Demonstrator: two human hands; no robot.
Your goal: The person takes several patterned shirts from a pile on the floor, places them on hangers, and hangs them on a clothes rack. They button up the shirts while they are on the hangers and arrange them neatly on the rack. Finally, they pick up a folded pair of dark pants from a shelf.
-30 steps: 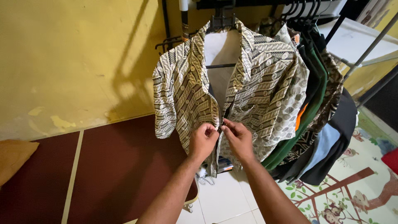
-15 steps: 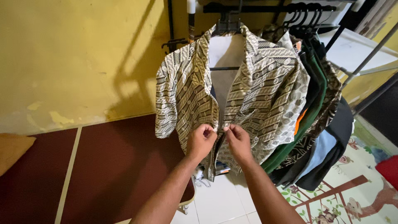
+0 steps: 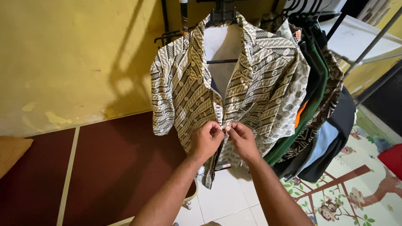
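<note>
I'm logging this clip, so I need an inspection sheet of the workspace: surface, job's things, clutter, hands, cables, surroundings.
Surface: white tiled floor; dark red mat at left.
Job's things: patterned shirt on a hanger, front partly open.
Clutter: orange cushion far left; red item far right.
Hands: left hand and right hand pinch the shirt's front edges together.
Cables: nothing seen.
Surroundings: yellow wall; other clothes on the rack; printed play mat.
</note>
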